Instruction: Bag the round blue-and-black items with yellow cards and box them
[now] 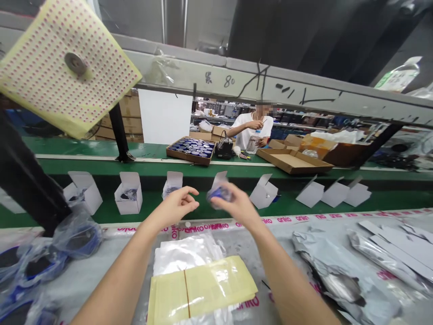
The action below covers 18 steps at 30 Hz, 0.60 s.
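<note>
My right hand (239, 206) grips a blue and dark rounded item (219, 195) in clear plastic, slightly blurred. Just behind it rises the raised flap of an open white box (220, 176), mostly hidden by the item and hand. To the left, my left hand (174, 206) has thumb and fingers apart, with nothing between them. Close behind that hand stands another open white box (172, 178) with a plastic-wrapped item in it. Below the hands lie clear plastic bags (182, 253) and a stack of yellowish sheets (216, 284) with a rubber band around it.
More white boxes (128, 205) line the green belt (111, 216). Bagged blue items (79, 237) are heaped left; a grey plastic bag (338, 271) and flat white cartons (406, 253) lie right. A dotted sticker sheet (101, 76) hangs upper left. A person (248, 131) works across the line.
</note>
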Each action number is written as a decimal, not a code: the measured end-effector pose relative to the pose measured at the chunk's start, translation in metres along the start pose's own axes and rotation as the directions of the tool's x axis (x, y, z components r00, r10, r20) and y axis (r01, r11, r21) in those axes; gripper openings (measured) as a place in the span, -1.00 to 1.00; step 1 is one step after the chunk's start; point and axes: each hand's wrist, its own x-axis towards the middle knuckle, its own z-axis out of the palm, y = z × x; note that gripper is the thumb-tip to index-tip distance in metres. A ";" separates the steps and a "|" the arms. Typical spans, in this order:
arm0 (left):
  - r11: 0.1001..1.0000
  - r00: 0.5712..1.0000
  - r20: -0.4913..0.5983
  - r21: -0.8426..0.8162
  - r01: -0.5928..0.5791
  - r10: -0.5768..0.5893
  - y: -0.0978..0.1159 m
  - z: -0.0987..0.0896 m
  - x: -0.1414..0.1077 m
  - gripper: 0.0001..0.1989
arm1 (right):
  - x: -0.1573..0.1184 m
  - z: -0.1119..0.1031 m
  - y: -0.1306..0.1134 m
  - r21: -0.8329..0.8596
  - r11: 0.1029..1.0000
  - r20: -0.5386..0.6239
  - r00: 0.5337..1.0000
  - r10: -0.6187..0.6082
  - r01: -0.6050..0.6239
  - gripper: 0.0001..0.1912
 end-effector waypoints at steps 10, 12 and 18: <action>0.948 0.950 0.280 0.314 0.047 -0.140 -0.022 0.024 0.002 -0.40 | 0.060 -0.030 0.037 -0.590 0.754 0.158 0.957 -0.242 0.288 -0.48; 0.945 0.945 0.293 0.324 0.044 -0.145 -0.018 0.022 -0.001 -0.38 | 0.062 -0.026 0.037 -0.622 0.719 0.238 0.950 -0.204 0.310 -0.45; 0.942 0.949 0.278 0.332 0.049 -0.148 -0.013 0.016 -0.006 -0.38 | 0.042 -0.018 0.036 -0.712 0.599 0.340 0.926 -0.163 0.367 -0.66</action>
